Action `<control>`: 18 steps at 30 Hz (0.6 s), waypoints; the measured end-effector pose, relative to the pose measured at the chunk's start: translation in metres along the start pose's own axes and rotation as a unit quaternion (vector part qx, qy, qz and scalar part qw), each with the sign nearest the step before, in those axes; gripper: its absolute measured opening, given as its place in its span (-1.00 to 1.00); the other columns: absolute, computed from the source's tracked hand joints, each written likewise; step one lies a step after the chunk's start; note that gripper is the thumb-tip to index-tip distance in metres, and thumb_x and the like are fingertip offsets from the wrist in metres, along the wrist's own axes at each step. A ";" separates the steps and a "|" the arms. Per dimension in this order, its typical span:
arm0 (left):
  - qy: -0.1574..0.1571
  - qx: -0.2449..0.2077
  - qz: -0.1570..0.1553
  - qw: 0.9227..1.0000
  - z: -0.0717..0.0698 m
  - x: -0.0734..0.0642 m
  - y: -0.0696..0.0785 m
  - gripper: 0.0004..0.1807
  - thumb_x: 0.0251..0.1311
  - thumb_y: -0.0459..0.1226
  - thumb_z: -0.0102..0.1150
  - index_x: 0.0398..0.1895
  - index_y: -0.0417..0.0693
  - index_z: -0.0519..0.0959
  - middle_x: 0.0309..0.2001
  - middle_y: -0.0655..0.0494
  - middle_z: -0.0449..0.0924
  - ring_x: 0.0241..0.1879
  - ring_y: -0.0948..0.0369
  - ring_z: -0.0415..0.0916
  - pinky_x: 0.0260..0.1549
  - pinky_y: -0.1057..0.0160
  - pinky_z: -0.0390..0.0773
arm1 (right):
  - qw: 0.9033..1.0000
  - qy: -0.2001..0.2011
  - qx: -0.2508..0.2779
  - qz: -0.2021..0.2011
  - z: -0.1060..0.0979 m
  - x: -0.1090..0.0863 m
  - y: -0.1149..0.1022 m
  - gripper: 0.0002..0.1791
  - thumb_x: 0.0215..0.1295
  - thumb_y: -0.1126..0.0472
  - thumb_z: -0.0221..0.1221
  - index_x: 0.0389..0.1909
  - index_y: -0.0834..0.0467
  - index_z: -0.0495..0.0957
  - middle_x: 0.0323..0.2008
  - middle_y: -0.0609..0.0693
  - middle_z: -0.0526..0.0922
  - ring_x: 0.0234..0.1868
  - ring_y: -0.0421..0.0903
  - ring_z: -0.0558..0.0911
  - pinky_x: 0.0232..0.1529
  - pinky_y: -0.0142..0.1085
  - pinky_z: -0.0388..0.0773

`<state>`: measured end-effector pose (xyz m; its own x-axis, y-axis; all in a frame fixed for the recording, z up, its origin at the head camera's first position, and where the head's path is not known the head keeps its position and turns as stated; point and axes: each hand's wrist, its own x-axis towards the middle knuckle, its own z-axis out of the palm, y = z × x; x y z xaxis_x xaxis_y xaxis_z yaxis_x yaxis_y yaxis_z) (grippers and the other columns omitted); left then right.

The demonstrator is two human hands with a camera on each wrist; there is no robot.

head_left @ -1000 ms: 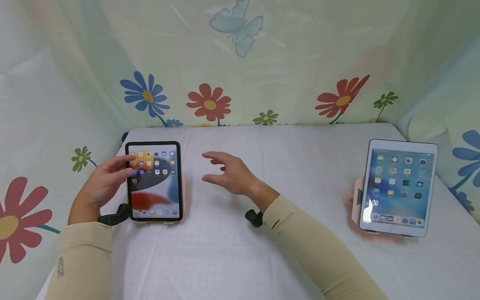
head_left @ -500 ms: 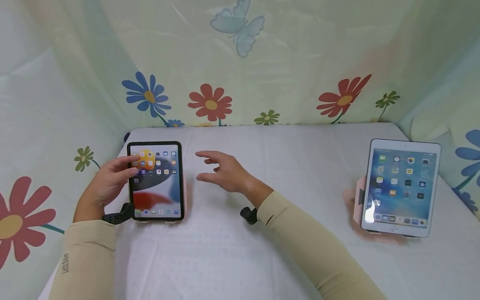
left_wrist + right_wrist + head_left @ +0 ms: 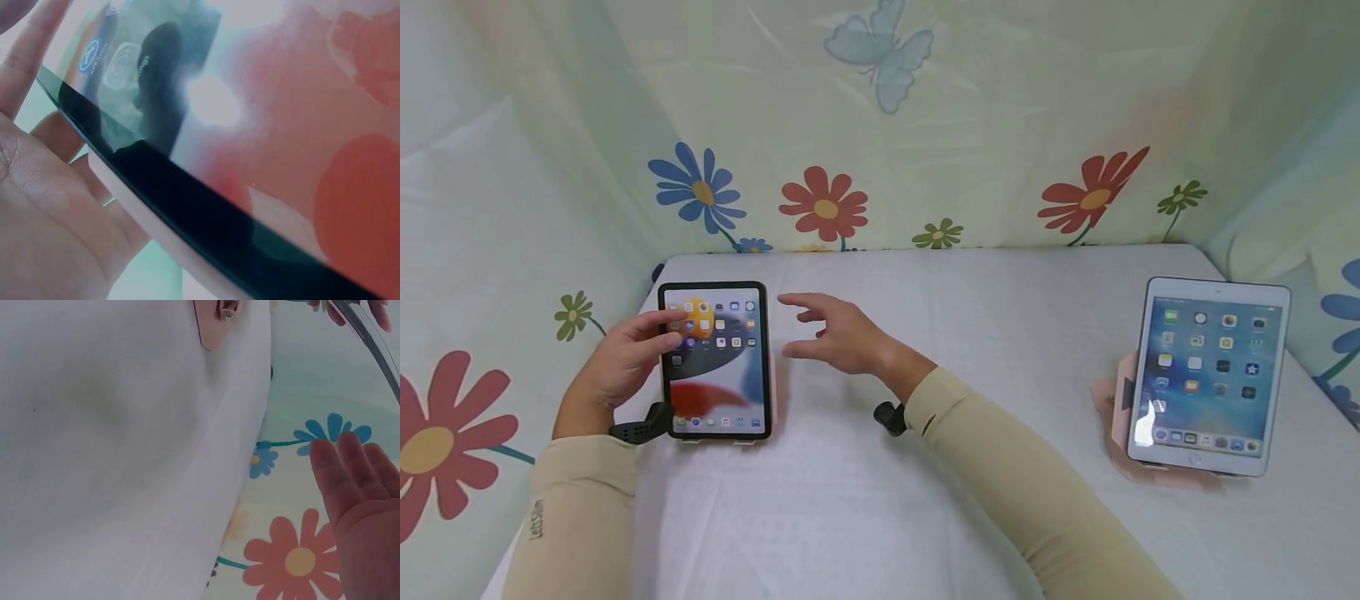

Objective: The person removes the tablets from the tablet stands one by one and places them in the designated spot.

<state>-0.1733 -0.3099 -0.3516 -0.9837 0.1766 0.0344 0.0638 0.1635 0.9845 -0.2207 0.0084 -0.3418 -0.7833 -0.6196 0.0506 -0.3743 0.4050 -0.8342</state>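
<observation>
A black-framed tablet (image 3: 718, 387) stands propped on a pink stand (image 3: 774, 392) at the left of the table, its home screen lit. My left hand (image 3: 625, 358) is at its left edge, index finger and thumb overlapping the screen. In the left wrist view, other fingers of that hand (image 3: 56, 206) pass behind the tablet (image 3: 212, 219), and a gap shows between palm and edge. Just off the tablet's right edge, my right hand (image 3: 842, 333) reaches leftward, thumb and index finger spread apart, holding nothing. Its extended fingers (image 3: 359, 472) also appear in the right wrist view.
A white tablet (image 3: 1206, 375) leans on another pink stand (image 3: 1122, 417) at the far right. White cloth covers the table (image 3: 970, 358). A flowered curtain (image 3: 985, 117) hangs along the back and sides. Black cameras are strapped to both wrists.
My right hand has moved left, toward the black-framed tablet's right edge. My left fingers have slid slightly farther over its left side. The whole head view has shifted a little.
</observation>
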 end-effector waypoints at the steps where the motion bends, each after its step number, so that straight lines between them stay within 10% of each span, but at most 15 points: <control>1: -0.001 0.001 -0.002 1.000 0.000 0.000 0.000 -0.67 0.45 -0.33 0.07 0.10 0.24 0.67 0.19 0.21 0.31 0.21 0.17 0.15 0.00 0.48 0.41 | 1.000 -0.003 -0.002 0.001 0.001 0.001 -0.001 -0.22 0.29 0.07 0.36 0.50 -0.07 0.27 0.44 -0.11 0.31 0.30 -0.09 0.45 0.20 -0.21 0.50; 18: 0.006 0.003 -0.034 0.999 0.002 0.003 -0.001 -0.63 0.46 -0.34 0.06 0.02 0.40 0.68 0.25 0.04 0.19 0.21 0.12 0.08 0.02 0.46 0.41 | 0.999 -0.029 0.032 -0.005 0.007 0.010 -0.008 -0.22 0.31 0.12 0.34 0.51 -0.04 0.24 0.43 -0.04 0.32 0.27 -0.08 0.49 0.12 -0.31 0.54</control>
<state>-0.1760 -0.3078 -0.3523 -0.9876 0.1538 -0.0315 -0.0034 0.1802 0.9836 -0.2226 -0.0055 -0.3387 -0.7487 -0.6624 0.0280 -0.3472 0.3557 -0.8677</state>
